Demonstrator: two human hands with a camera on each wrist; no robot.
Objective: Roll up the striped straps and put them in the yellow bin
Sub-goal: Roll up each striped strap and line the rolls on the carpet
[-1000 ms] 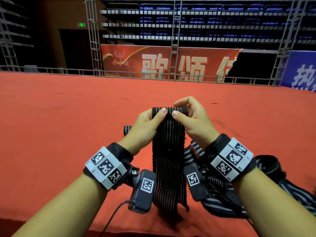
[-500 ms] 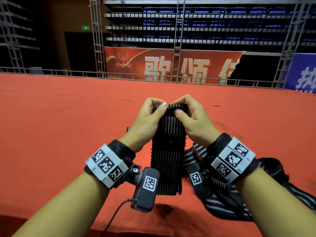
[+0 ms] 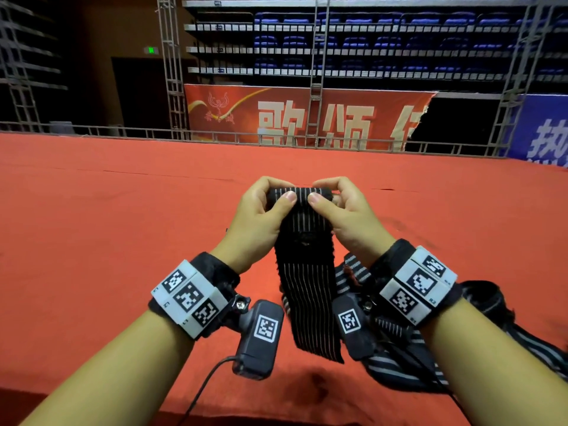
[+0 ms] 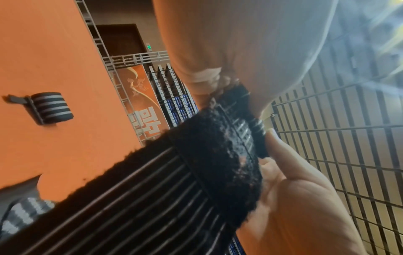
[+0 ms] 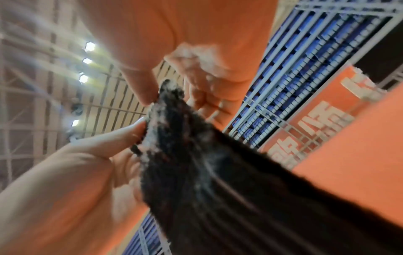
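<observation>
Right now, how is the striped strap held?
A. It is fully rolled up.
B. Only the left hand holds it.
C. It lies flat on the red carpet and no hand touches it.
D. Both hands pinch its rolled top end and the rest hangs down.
D: the left hand and the right hand both pinch the rolled top of the striped strap, and its loose length hangs between the wrists.

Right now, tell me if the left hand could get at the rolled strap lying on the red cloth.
Probably not yet: the left hand grips the strap being rolled. The way to the rolled strap looks free.
</observation>
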